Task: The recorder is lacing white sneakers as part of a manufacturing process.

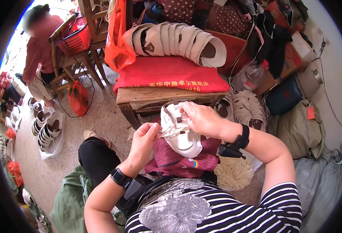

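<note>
A white shoe [184,144] with openwork sides lies on my lap, over a maroon striped cloth [167,160]. Just left of it, my left hand [144,136] is closed, thumb and forefinger pinching a thin white shoelace that runs to the shoe's front. My right hand [200,119] is closed at the right side of the shoe, its bent fingers pressed to the upper edge by the lacing. What lies under those fingertips is partly hidden.
A wooden bench [139,100] ahead bears a red cloth bag [171,73] and a row of nested beige shoes [171,40]. Pale laces [235,173] lie in a bundle at right, near sacks [301,126]. Sandals [48,132] stand at left; a person [42,50] sits beyond.
</note>
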Demonstrator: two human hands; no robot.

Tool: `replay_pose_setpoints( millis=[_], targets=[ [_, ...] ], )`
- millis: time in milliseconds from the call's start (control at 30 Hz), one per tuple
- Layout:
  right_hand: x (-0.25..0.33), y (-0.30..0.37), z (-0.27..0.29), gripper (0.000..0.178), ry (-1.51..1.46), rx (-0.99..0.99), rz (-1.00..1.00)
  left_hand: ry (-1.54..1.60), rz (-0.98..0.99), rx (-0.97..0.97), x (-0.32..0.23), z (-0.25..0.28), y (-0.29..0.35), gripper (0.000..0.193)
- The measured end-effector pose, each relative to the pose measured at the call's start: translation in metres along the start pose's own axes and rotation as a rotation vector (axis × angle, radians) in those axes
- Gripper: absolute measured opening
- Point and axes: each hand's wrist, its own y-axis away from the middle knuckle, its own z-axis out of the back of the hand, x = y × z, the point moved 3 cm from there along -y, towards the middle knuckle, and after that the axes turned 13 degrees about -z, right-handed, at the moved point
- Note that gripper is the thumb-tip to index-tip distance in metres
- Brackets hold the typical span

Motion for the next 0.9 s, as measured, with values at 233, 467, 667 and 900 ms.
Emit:
replay_pose_setpoints(
  millis=[233,467,667,900],
  targets=[
    [0.004,-0.005,-0.017,0.026,0.037,-0.064,-0.026,0.07,-0.054,-0.034,0.004,-0.002,0.002,0.015],
    [0.013,-0.012,-0.017,0.033,0.109,-0.048,0.101,0.042,-0.034,0.025,0.001,-0.004,0.004,0.016],
    [0.003,-0.008,-0.004,0.029,0.227,0.042,-0.101,0.061,-0.013,0.009,0.005,0.005,0.009,0.016],
    [0.002,-0.002,-0.025,0.027,0.037,-0.083,-0.19,0.036,0.002,0.037,0.009,-0.003,0.007,0.015]
  ],
)
